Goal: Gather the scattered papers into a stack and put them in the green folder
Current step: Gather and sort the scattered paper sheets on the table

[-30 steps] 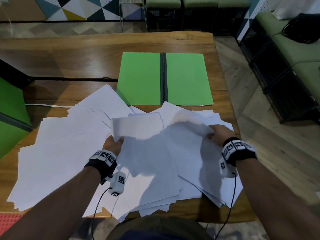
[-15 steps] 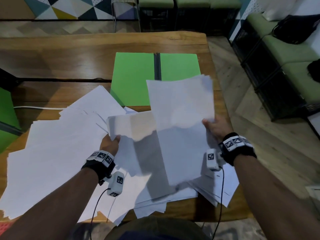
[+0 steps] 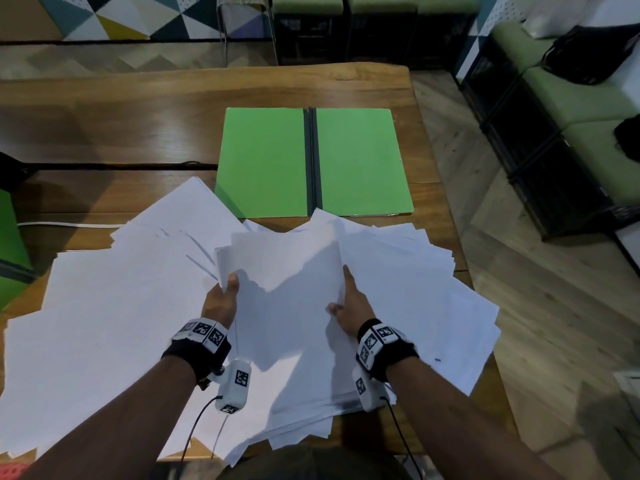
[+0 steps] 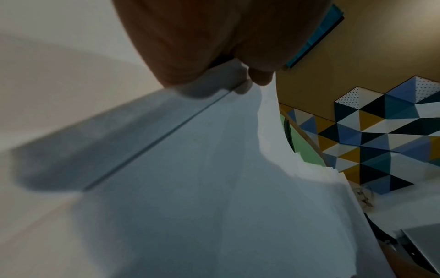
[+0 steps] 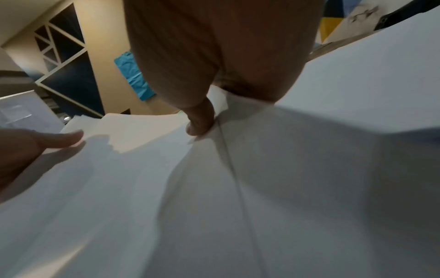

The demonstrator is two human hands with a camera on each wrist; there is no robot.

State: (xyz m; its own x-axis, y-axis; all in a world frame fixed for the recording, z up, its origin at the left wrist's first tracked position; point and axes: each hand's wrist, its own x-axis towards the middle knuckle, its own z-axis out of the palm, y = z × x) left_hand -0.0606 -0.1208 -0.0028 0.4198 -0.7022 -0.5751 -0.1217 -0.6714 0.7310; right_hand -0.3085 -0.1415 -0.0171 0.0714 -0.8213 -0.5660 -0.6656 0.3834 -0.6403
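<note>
The green folder lies open and flat at the far middle of the wooden table. White papers are scattered to the left and the right of the near half. Between them, a small gathered paper stack is raised slightly. My left hand grips its left edge, thumb on top. My right hand holds its right edge, thumb on the top sheet and index finger along the side. The right wrist view shows that thumb pressing the sheet. In the left wrist view my left hand pinches paper.
A white cable runs along the table's left side beside a green object. The table's right edge drops to the floor, with green benches on black crates beyond. Bare wood surrounds the folder.
My right hand lifted a sheet off the right pile, swung it left and laid it on the stack in my left hand. The hands now sit closer together.
</note>
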